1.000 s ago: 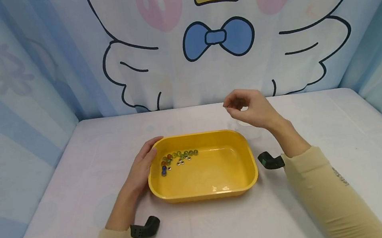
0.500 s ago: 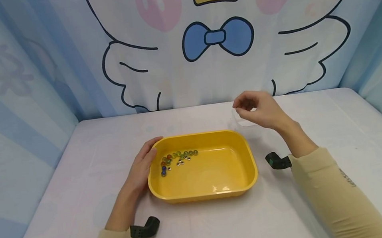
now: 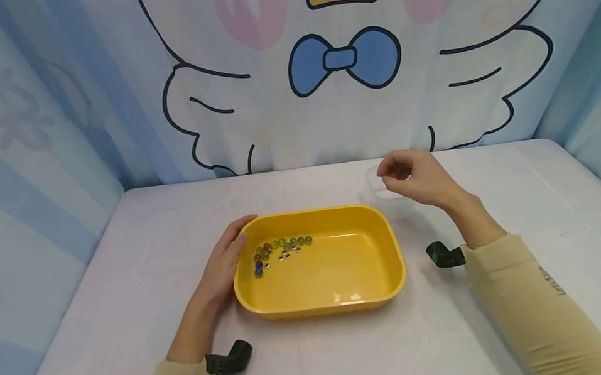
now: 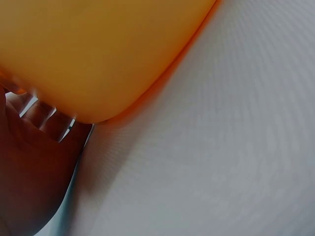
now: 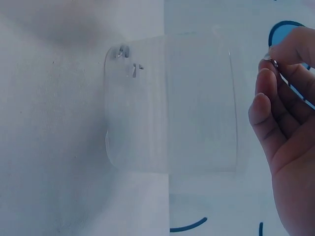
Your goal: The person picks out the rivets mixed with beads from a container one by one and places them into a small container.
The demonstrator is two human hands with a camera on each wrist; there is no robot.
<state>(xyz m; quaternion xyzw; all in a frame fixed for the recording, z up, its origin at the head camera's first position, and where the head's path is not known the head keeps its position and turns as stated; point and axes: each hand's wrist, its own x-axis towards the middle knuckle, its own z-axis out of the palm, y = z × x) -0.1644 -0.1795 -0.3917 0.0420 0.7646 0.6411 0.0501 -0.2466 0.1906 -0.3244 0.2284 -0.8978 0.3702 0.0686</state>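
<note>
A yellow plastic tray (image 3: 339,306) lies on the table with glass marbles (image 3: 282,242) and small shiny silver balls (image 3: 284,257) gathered in its far left part. My left hand (image 3: 223,262) grips the tray's left end, thumb at the rim and fingers along the outer wall. In the left wrist view those fingers (image 4: 42,115) lie against the tray's side. Thumb and index finger of my right hand (image 3: 416,178) pinch a tiny shiny silver ball (image 5: 274,63), over a clear plastic box (image 3: 373,185). Two small silver pieces (image 5: 122,51) show inside that box in the right wrist view.
The white-covered table (image 3: 312,363) ends at a printed curtain (image 3: 348,118) behind the box. Black wrist cameras (image 3: 230,359) stick out inward from both sleeves. The clear box stands just beyond the tray's far right corner.
My right hand has moved right and slightly lower in the head view, over the clear box, still pinching the silver ball. The left hand and tray stay where they were.
</note>
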